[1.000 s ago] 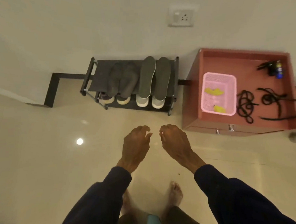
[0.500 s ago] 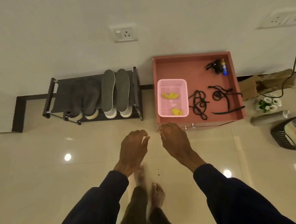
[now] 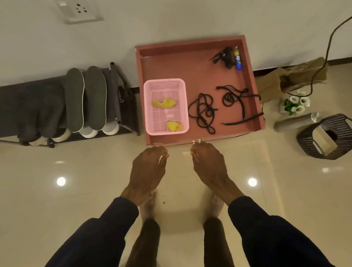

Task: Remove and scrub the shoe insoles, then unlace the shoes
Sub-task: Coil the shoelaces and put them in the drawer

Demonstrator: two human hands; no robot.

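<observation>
Two grey insoles [image 3: 85, 98] lean side by side on the dark shoe rack [image 3: 126, 107] at the left, with white shoe toes [image 3: 97, 131] showing beneath them. Two darker insoles [image 3: 35, 113] lie further left on the rack. Black laces [image 3: 203, 111] and a second bundle of laces [image 3: 238, 100] lie on the pink cabinet top [image 3: 187, 68]. My left hand [image 3: 147, 170] and my right hand [image 3: 211, 164] hang over the floor just in front of the cabinet, fingers loosely curled, holding nothing.
A pink basket [image 3: 166, 106] with yellow scraps sits on the cabinet top, with a blue-and-yellow bottle [image 3: 237, 60] and a black object at the back right. Right of the cabinet are a brown paper bag [image 3: 299, 78], a steel flask [image 3: 294, 122] and a dark basket [image 3: 329, 137].
I have stepped to the right, so the rack slid left in view and the cabinet now lies straight ahead. Both hands kept the same loose pose.
</observation>
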